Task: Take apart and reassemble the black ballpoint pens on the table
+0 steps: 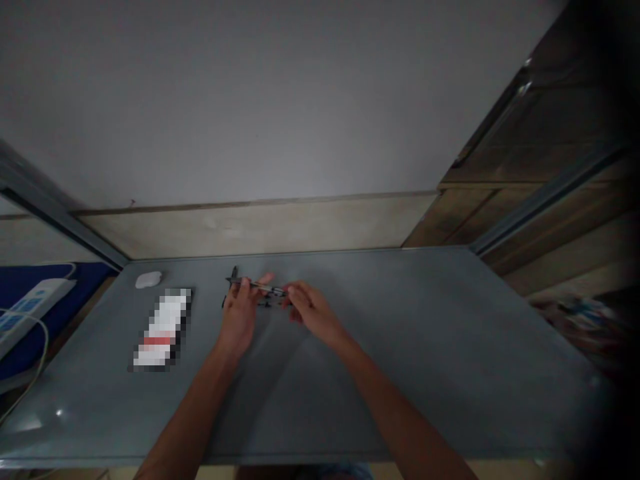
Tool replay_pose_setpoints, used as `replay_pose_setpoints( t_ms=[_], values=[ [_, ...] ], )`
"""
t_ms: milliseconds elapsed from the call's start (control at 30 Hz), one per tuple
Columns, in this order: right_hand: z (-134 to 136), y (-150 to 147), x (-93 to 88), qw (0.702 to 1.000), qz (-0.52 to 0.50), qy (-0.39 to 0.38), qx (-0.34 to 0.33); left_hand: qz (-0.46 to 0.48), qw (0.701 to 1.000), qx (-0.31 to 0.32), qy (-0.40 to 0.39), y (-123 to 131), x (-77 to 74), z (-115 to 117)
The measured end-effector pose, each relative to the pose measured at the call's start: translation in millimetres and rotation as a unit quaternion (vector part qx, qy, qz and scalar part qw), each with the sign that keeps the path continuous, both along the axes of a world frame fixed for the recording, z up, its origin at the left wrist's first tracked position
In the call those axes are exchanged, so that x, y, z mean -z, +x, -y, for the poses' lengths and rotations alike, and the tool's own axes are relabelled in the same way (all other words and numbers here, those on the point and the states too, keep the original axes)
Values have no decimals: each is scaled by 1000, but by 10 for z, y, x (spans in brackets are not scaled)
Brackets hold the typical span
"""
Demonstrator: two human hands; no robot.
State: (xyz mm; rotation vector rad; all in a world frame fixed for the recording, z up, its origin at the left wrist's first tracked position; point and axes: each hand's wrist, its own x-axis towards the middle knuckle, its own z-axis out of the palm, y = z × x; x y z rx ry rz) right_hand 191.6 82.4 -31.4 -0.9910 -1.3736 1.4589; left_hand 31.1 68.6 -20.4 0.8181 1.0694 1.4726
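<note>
One slim pen-like object stretches between the left hand and the right hand, over a grey tabletop.
It is narrow and straight, dark and pointed at its left end, silvery grey along the middle and dark again toward the right, sloping slightly down that way; the view is dim and soft, so it may be a pen, but its finer parts cannot be made out. The left hand pinches it near the pointed end, other fingers stretched out beyond; the right hand's thumb and fingers close on the opposite end. A small dark piece shows just beyond the left hand. Farther left lie a blurred-out phone and, behind it, a rounded white case.
</note>
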Motion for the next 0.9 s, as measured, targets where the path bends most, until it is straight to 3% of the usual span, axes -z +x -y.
replay_pose_setpoints(
  t_ms=[100, 233, 367, 533, 667, 833, 900],
  values=[
    [31, -23, -23, 987, -145, -51, -54, 36, 999, -17, 8, -39, 21, -42],
    [16, 28, -80, 972, -227, -54, 8, 24, 1000, 4, -2, 44, 66, -10],
    [-38, 82, -95, 972, -222, -55, 56, -92, 996, 15, 13, 147, 66, 57],
    [-50, 59, -71, 964, -237, -86, 84, -265, 962, 24, 57, 165, 37, 108],
    [-17, -25, -20, 954, -261, -119, 86, -317, 944, 45, 77, 193, 49, 133],
    [26, -71, -39, 897, -398, -194, 4, -337, 937, 83, 49, 244, 93, 167],
    [27, -37, -76, 871, -441, -218, 1, -357, 927, 101, 58, 244, 100, 176]
  ],
)
